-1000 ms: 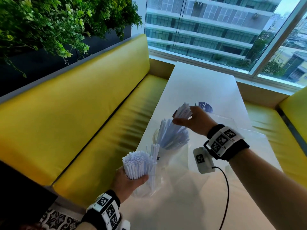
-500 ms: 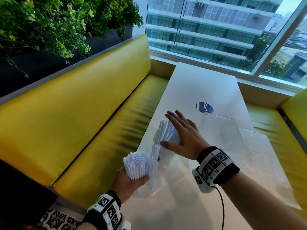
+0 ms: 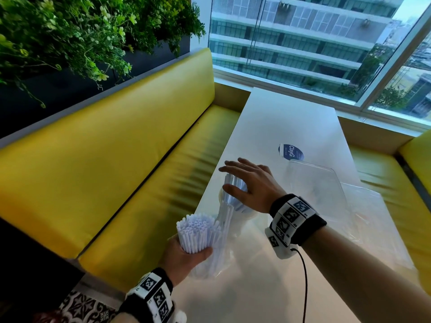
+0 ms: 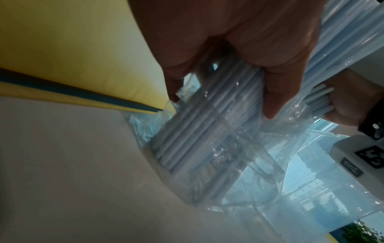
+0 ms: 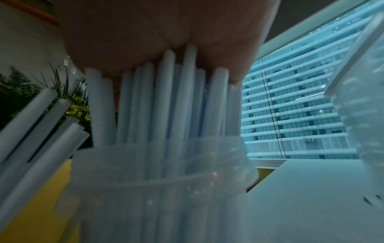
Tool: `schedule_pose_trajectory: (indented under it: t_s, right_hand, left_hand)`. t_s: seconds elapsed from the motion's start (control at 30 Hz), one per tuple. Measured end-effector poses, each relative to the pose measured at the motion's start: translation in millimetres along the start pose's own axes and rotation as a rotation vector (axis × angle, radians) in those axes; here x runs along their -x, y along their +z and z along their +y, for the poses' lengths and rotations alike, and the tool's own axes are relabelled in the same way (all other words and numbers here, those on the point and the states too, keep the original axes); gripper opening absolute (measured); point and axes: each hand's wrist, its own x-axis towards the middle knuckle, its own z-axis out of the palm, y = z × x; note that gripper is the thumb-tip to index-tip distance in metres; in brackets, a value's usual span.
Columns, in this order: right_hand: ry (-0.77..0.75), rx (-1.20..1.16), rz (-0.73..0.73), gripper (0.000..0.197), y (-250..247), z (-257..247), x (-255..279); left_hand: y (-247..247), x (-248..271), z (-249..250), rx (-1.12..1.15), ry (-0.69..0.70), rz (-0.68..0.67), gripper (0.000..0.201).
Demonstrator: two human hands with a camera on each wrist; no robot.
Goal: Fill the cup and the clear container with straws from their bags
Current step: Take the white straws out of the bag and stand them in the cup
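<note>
A: What do we have, biggest first?

B: A white table (image 3: 289, 117) beside a yellow bench (image 3: 112, 164), with the clear container (image 3: 314, 180) lying on the table to the right, just beside a flat plastic sheet (image 3: 373, 220).

A: And the cup?

B: The cup (image 5: 158, 177) stands near the table's left edge, packed with upright straws (image 5: 166, 102). Our right hand (image 3: 253, 185) lies flat on their tops, fingers straight and spread, palm touching the straw ends.

A: The left hand?

B: Our left hand (image 3: 184, 257) grips a bag (image 4: 239, 164) of straws just nearer than the cup, fingers and thumb curled tight round the bundle (image 3: 196, 231) through the plastic. The open ends point up; the bag's bottom rests on the table.

A: Anything smaller?

B: A blue label (image 3: 291, 152) lies on the table beyond the container
</note>
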Motion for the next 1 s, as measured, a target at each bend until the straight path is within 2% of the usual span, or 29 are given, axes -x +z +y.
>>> schedule_pose_trajectory:
  t_s: [0.1,0.2,0.33,0.4,0.47,0.53,0.6,0.73,0.77,0.83,0.93,1.0]
  right_hand:
    - [-0.002,-0.059,0.024,0.05,2,0,-7]
    - [0.022,-0.201,0.112,0.023,5,0,-14]
    - [0.182,-0.28,0.171,0.021,-1,-1,-15]
    - [0.223,-0.32,0.195,0.013,-3,1,-14]
    - [0.256,-0.298,0.14,0.008,-6,4,-13]
    - [0.289,-0.223,0.001,0.014,-11,7,-12]
    - [0.256,-0.181,-0.059,0.018,-15,9,-8]
    - [0.068,-0.226,0.108,0.022,-30,-3,6]
    - [0.007,-0.264,0.107,0.021,-35,-10,11]
    - [-0.111,-0.26,-0.023,0.032,-44,-28,23]
    - [-0.175,-0.018,-0.297,0.06,-41,-51,37]
    - [-0.193,0.17,-0.34,0.07,-35,-59,40]
  left_hand:
    - [0,0,-1,-0.002,-0.009,-0.002,0.04]
    - [0,0,0,0.002,-0.017,-0.003,0.039]
    - [1,0,1,-0.003,-0.012,-0.009,0.039]
    - [1,0,1,-0.002,-0.013,-0.009,0.038]
    - [1,0,0,-0.006,-0.01,-0.002,0.039]
    - [1,0,0,-0.012,-0.002,0.008,0.039]
    - [1,0,0,-0.02,0.015,0.01,0.04]
    - [1,-1,-1,-0.015,0.036,0.01,0.039]
    - [1,-1,-1,-0.015,0.04,0.012,0.039]
    - [1,-1,-2,-0.012,0.049,0.02,0.04]
    - [1,-1,-2,0.012,0.067,0.038,0.042]
    - [1,1,0,0.021,0.085,0.042,0.046]
